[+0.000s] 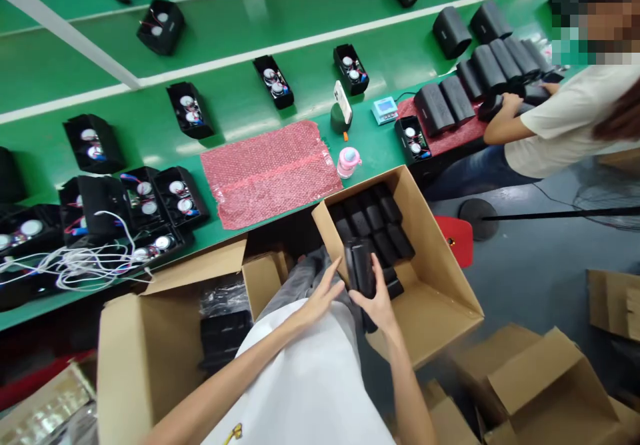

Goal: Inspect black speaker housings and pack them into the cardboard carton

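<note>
Black casing [364, 268], in the near foreground, lies between the two hands, just in front of the person's body, with its long axis running mostly away from the person and its far end leaning a little to the left. The right hand [379, 303] is the nearer: it holds the casing, thumb across the near part and fingers along the right side. The left hand [320, 298] is at the casing's left side, fingers spread and fairly straight, their tips close to its edge (whether any of them touches, I cannot tell).

The casing is at the near left side of an open carton [435, 271], whose far part holds rows of packed black pieces [373, 211]. Left of the person's legs, a second carton [120, 365] contains dark pieces [225, 338] and clear wrapping [225, 295].

Beyond both cartons runs a green bench [373, 139], with red bubble wrap [273, 175] laid flat near its edge and a pink cup [349, 163] just beside that. White cables [85, 265] lie tangled at the left. Farther back, open black housings [191, 110] show round parts and wires; to the right, a co-worker [560, 118] reaches among more dark housings.
</note>
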Motion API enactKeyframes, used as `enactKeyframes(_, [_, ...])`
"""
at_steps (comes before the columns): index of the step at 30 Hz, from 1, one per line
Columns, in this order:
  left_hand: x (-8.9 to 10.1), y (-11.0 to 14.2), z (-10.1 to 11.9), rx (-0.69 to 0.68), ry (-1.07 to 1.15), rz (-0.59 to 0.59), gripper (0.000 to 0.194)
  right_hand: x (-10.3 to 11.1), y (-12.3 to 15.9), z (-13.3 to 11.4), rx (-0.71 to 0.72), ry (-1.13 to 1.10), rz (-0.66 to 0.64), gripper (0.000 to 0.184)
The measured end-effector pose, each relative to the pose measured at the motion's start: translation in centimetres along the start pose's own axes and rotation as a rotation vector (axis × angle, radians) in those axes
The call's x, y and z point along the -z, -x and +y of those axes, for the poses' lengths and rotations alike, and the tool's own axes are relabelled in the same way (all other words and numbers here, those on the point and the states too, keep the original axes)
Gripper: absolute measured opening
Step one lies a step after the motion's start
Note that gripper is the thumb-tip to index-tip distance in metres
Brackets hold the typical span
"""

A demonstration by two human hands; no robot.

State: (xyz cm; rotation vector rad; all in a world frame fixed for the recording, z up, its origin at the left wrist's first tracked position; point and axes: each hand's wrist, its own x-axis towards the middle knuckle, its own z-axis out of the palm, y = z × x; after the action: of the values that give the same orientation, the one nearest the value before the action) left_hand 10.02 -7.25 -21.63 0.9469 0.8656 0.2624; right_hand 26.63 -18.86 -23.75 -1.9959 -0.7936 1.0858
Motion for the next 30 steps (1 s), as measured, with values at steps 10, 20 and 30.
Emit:
enactKeyframes(10, [8.6,1.4,-10.2,0.279,-0.186,0.603,0.066,3.3,-16.9,25.3,-0.373,0.479,-0.084,0.1])
enactKeyframes(20, [12.2,6.0,-20.0,0.502,-0.1,0.91,0.078,-1.3,-22.2,32.5,-0.234,0.447,-0.125,0.127])
enactKeyframes(30, [16.3,11.2,-26.2,0.434,-0.059,1.353,0.048,-2.2,-20.8,19.2,-0.028,0.397,0.18,0.117])
